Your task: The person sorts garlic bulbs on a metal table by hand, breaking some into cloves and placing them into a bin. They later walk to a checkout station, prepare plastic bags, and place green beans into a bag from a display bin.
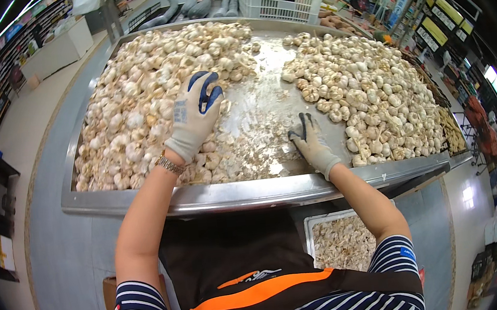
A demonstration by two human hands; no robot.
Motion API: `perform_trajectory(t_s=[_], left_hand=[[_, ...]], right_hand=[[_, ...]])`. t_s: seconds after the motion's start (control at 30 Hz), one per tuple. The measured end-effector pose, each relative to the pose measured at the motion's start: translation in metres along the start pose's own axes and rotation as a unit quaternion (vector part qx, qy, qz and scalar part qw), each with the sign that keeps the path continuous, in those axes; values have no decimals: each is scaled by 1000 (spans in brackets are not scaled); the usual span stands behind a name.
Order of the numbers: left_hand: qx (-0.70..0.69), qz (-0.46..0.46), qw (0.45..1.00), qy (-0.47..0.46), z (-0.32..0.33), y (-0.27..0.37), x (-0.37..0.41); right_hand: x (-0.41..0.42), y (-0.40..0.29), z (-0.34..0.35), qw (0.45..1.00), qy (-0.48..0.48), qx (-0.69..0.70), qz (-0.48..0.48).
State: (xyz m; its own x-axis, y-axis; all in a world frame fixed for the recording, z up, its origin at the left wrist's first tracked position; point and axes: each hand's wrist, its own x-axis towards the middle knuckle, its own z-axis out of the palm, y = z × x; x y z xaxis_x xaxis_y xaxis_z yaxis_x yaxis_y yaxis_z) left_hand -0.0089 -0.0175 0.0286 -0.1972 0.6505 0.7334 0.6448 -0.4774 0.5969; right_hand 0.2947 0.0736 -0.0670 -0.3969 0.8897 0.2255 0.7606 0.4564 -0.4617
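Note:
My left hand point(198, 108), in a pale knit glove with blue-coated fingertips, is over the inner edge of the left heap of garlic bulbs point(135, 117). Its fingers are bent and spread, and I see nothing held in them. Lower down, my right hand point(313, 146) wears a matching glove. Its fingers are apart and hold nothing, over the metal display tray point(332, 135) beside the right heap of garlic bulbs point(369, 92). Loose garlic skins point(252, 150) and dirt lie scattered on the strip of metal between the two heaps.
The tray's raised metal rim point(252, 193) runs along my front. Below it at right is a white box point(309, 239) of garlic skins. Behind the tray stand a white plastic crate point(278, 4) of pumpkins and several long grey-green gourds point(201, 8). A cardboard box point(111, 296) is at lower left.

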Motion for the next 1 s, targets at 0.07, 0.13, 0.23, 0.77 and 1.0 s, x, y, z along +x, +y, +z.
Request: perform_trajectory(t_s=[0.07,0.13,0.23,0.77,1.0], left_hand=[[11,4,1000,-2,21,-11,13],[46,13,999,17,27,-23,14],[85,62,992,70,29,-33,7],[121,106,985,64,8,-20,0],[136,91,984,66,8,-25,1]], right_hand=[[6,13,7,998,-45,-40,25],[12,-8,6,988,-112,-107,24],[13,-19,2,975,-197,-14,-105],[183,-70,39,995,29,-87,24],[294,-40,101,989,84,-74,94]])
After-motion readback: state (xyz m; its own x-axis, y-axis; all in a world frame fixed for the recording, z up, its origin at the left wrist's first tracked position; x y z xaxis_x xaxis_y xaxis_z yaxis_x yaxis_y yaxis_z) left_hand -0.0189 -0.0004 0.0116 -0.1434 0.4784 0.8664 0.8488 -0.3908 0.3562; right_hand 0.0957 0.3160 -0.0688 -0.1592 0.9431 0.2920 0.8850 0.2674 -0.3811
